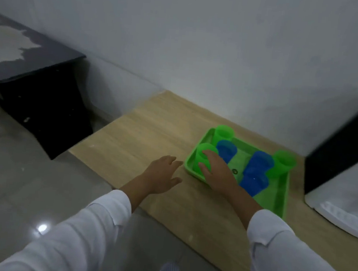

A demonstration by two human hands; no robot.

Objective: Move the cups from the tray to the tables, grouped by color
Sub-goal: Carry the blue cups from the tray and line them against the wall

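Right hand, fingers curled round a translucent green plastic cup in the rectangular green plastic tray; just to its left, the left hand hovers spread, holding nothing.

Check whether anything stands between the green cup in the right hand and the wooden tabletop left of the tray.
Only the tray rim and the open left hand, hovering over that tabletop. The right hand grips the green cup.
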